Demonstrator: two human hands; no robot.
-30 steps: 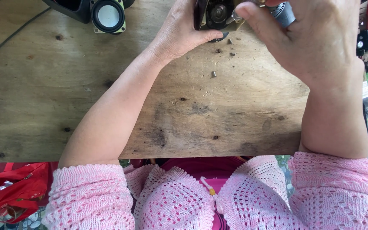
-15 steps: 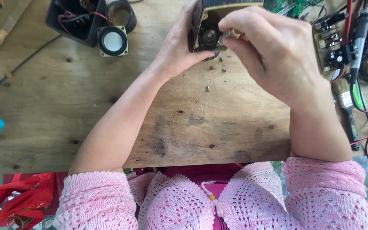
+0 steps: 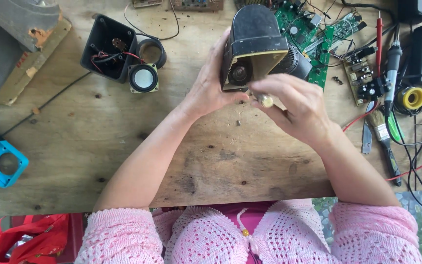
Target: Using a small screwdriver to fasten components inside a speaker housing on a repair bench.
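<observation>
One black speaker housing (image 3: 254,36), two hands (gripping), one loose speaker (image 3: 143,77)

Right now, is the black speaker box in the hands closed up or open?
Open: the black speaker box faces the camera with its underside uncovered, showing a round part inside.

Bare forearms, short pink openwork knit sleeves, matching cardigan over a magenta top with drawstring.
</observation>
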